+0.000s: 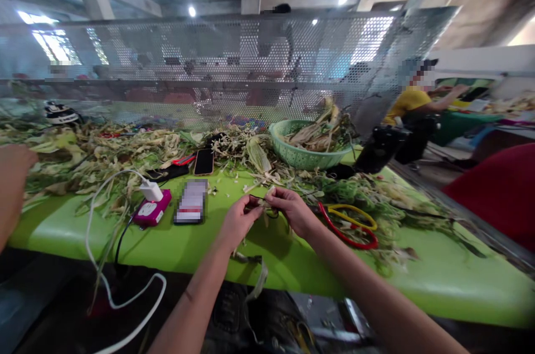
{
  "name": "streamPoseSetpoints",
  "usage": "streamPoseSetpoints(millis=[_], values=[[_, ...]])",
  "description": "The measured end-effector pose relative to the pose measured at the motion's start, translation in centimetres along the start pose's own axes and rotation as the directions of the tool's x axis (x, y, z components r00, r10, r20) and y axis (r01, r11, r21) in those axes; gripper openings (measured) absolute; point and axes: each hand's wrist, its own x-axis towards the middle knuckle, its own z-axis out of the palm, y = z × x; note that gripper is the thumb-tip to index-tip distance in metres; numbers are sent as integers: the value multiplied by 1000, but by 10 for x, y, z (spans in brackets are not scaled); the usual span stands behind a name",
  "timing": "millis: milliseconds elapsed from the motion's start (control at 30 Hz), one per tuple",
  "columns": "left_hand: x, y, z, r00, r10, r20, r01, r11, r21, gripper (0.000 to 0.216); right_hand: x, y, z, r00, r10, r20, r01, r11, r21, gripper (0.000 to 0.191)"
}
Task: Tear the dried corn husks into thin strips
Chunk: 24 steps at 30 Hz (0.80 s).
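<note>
My left hand (238, 221) and my right hand (293, 210) meet over the green table (267, 248), both with fingers pinched. Between them they hold a thin dark loop, perhaps a band or wire (267, 209), with a small pale strip of husk at the fingertips. A red ring and a yellow ring (350, 226) lie just right of my right hand. A limp strip of husk (256, 273) hangs over the table's front edge below my hands.
Dried husks and leaves (104, 148) cover the table's back half. A green basket (307, 148) of husks stands behind my hands. A phone (204, 161), a pink power bank (152, 210) with white cable and a blurred card lie to the left. Another person's arm (10, 187) is at far left; a person in yellow (412, 103) works at right.
</note>
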Motion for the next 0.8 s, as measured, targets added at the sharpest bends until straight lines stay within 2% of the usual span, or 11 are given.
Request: streamPoseSetpoints(millis=[167,300,433,533,600,700,767,800], values=[[3,-4,-2,999,-27,-47,30,998,64,32,-2,-4,6,992,-129,10,129,978,-165,28],[5,-8,-6,986,-84,-146,89,996,30,33,-1,-12,-1,981,-184,-56,173,971,-163,26],[3,-6,-8,966,-187,-178,163,976,-143,36,-1,-39,-27,960,-200,-195,189,979,-76,23],[1,-4,-9,948,-198,-249,149,968,-204,35,-10,-70,-58,970,-157,-187,148,987,-61,23],[1,-4,-10,937,-173,-303,111,971,-210,32,-22,-89,-83,970,-116,-216,75,979,-190,26],[4,-7,-14,913,-146,-380,68,975,-212,29,-46,-103,-120,929,-58,-367,-112,898,-425,29],[6,-9,-15,903,-148,-404,71,977,-200,29,-62,-101,-139,883,-148,-445,-178,771,-611,28],[7,-10,-16,902,-145,-408,73,980,-187,29,-70,-97,-145,877,-216,-428,-185,671,-718,26]])
